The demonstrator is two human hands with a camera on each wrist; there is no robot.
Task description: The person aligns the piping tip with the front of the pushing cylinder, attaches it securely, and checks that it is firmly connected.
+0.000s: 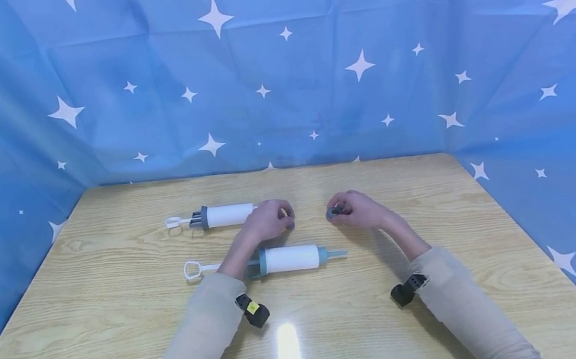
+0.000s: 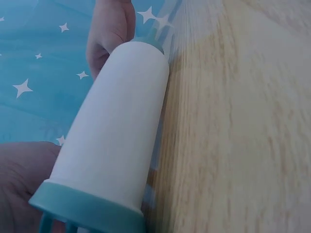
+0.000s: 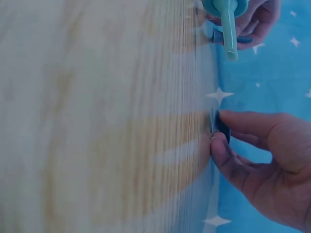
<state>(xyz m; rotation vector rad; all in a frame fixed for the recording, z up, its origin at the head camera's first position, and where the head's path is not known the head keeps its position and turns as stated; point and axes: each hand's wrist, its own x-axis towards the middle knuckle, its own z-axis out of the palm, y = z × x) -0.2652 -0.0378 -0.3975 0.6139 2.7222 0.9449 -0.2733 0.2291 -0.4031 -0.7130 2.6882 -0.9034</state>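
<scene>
My left hand is at the front end of the far syringe-like tool, with a white barrel, grey collar and looped white plunger handle. Its curled fingers pinch a small blue-grey piece; the tool's front tip is hidden behind the hand. To the right, my right hand pinches a small dark grey round piece between thumb and fingertips, close over the table. Under my left forearm lies a second such tool with a teal collar and a teal nozzle pointing right.
Both tools lie on a wood-grain table, handles to the left. A blue curtain with white stars hangs behind the table and along both sides. Each sleeve carries a black wrist camera. A bright reflection shows near the table's front.
</scene>
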